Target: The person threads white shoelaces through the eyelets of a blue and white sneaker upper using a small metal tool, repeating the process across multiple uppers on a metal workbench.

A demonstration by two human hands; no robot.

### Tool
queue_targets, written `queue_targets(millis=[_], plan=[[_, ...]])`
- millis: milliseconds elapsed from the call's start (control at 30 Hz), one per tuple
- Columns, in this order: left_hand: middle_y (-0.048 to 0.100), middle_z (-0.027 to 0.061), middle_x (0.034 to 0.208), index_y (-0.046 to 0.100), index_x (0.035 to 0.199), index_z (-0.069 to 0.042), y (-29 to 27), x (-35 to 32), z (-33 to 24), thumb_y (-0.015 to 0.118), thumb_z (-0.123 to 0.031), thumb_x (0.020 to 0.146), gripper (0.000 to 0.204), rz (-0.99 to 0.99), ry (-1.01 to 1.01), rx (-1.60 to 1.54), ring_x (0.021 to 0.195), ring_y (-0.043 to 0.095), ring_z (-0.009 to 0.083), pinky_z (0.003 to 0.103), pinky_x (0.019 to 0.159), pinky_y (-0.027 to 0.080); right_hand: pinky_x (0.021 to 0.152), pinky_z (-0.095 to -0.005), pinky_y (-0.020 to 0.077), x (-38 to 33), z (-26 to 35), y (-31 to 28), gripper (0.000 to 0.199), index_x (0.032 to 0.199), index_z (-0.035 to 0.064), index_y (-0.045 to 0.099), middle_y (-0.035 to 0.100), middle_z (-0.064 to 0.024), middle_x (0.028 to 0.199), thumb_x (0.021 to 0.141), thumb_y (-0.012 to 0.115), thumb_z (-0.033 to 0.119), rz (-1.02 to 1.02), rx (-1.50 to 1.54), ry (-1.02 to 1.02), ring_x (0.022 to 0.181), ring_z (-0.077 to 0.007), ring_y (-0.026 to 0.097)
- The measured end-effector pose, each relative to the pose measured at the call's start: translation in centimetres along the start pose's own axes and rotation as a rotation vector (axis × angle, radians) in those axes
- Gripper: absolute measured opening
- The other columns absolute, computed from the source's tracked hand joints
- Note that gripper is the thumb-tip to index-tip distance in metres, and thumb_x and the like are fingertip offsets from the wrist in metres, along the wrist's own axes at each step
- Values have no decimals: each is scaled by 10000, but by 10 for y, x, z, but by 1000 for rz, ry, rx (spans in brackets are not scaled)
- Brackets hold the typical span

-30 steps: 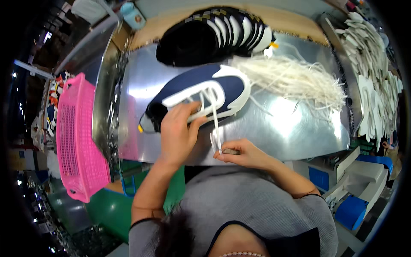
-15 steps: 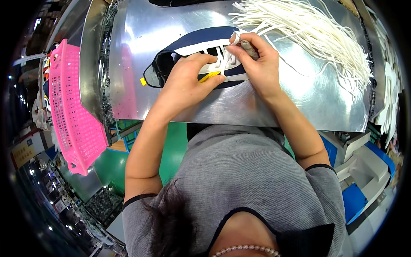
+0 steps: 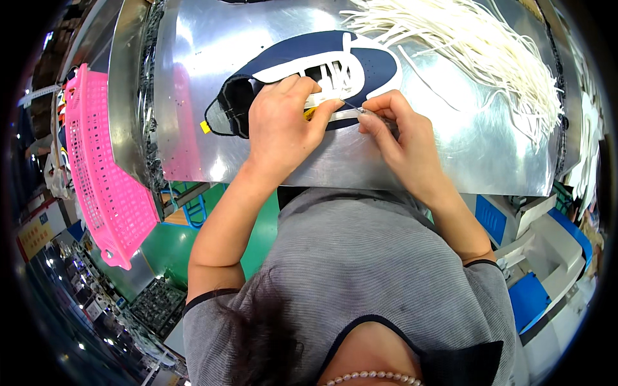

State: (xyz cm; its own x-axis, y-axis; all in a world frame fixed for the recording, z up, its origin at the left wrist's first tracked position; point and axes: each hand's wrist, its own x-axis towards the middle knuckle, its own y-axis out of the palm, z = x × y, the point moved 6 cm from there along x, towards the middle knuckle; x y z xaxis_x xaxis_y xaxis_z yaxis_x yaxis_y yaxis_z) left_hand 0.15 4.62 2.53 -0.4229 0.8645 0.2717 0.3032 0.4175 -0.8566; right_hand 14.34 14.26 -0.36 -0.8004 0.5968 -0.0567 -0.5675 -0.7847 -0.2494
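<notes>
A navy and white shoe upper (image 3: 286,59) lies flat on the metal tabletop, its open heel to the left and toe to the right. White shoelace (image 3: 338,76) crosses its eyelet rows, and one loose end sticks up over the far edge. My left hand (image 3: 283,119) rests on the near side of the upper, closed around a yellow-handled tool (image 3: 310,114) mostly hidden by the fingers. From its thumb a thin dark shaft (image 3: 351,105) points right. My right hand (image 3: 402,132) pinches by the shaft's tip; what sits between its fingertips is unclear.
A heap of loose white shoelaces (image 3: 476,58) spreads over the back right of the metal tabletop (image 3: 450,164). Beyond the table's left edge hangs a pink plastic basket (image 3: 106,170). Grey and blue bins (image 3: 547,257) stand below on the right.
My right hand has let go of the lace end at the far eyelets and come toward me, to the near side. The thin shaft now shows between my hands.
</notes>
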Motion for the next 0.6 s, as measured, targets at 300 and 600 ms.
queue_targets(millis=[300,600], plan=[[577,93,708,639,785,-30,0,-4,-6,833,-176,746,246,-55,133,-104,633,568,283,380,576,423,626,-343,532,11,-5,4,167,978,10,543,706,-132,762,948,645,140,35,-70,20,684,-275,711],[536,55,704,657,845,-69,-7,-28,-10,794,-99,742,174,-95,218,-6,645,543,250,365,588,413,600,-366,527,4,11,1,204,989,58,544,677,-130,725,913,687,182,194,-271,-5,598,-306,654]])
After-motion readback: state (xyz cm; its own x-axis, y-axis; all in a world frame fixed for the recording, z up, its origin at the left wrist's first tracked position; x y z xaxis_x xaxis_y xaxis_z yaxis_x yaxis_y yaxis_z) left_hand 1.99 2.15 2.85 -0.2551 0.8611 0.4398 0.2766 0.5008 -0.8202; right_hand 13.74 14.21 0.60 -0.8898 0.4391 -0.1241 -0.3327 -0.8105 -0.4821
